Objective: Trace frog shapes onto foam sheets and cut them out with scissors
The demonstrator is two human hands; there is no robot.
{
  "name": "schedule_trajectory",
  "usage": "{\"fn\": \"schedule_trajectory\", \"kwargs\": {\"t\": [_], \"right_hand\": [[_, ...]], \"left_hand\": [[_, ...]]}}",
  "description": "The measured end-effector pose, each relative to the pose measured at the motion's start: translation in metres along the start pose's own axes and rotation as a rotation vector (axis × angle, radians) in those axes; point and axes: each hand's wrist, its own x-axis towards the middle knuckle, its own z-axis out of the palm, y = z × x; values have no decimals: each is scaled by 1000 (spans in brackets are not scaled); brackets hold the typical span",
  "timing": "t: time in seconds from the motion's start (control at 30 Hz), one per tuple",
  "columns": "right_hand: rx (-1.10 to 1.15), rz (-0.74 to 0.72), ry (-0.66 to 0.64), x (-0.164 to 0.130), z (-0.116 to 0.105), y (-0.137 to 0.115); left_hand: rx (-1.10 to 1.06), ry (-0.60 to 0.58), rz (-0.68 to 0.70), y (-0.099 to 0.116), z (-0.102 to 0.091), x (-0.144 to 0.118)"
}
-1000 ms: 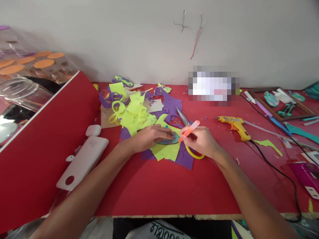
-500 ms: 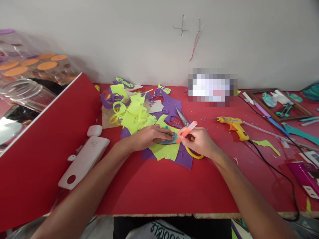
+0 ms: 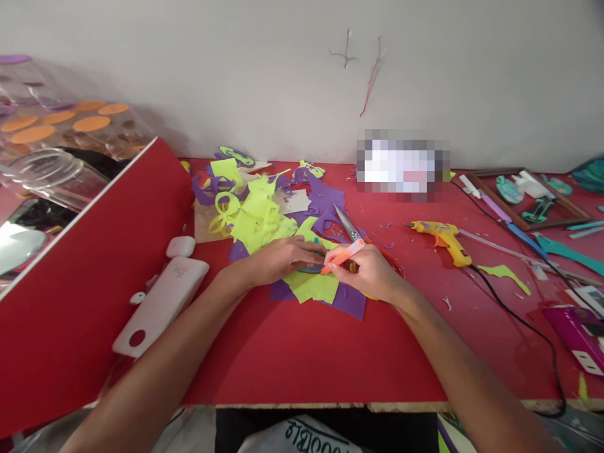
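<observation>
My right hand (image 3: 363,267) grips an orange pen (image 3: 343,255), tilted up to the right, its tip down by the edge of a small teal-grey flat piece (image 3: 311,269). My left hand (image 3: 287,259) lies with its fingers stretched out flat over that piece, pressing it down; much of it is hidden under the fingers. Beneath it is a yellow-green sheet (image 3: 314,288) that looks like felt or foam, on top of a purple sheet (image 3: 352,305). Scissors (image 3: 348,224) lie behind my right hand, blades pointing away, their yellow handles partly covered.
Yellow-green scraps (image 3: 257,214) and purple scraps (image 3: 325,198) are heaped behind my hands. A yellow glue gun (image 3: 441,236) lies to the right with its black cord. At left are a white power bank (image 3: 163,308), an earbud case (image 3: 180,246) and a red panel (image 3: 94,283).
My right hand and the pen have moved a little left, nearer my left fingers. The left hand stays in place on the flat piece.
</observation>
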Motion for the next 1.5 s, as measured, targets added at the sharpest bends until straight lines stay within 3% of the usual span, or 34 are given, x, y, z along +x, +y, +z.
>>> {"fn": "schedule_trajectory", "kwargs": {"t": [0.23, 0.4, 0.57, 0.73, 1.23, 1.5], "right_hand": [[15, 19, 93, -4, -3, 8], [30, -40, -27, 0, 3, -1], [30, -104, -51, 4, 9, -4], [49, -79, -61, 3, 7, -3], [-7, -17, 88, -3, -6, 8], [-21, -14, 101, -2, -10, 8]], "left_hand": [[1, -25, -40, -1, 1, -1], [-14, -13, -41, -2, 2, -1], [-37, -3, -61, -1, 2, 0], [-52, -3, -67, -1, 2, 0], [-8, -26, -76, 0, 0, 0], [93, -23, -53, 1, 1, -2]]}}
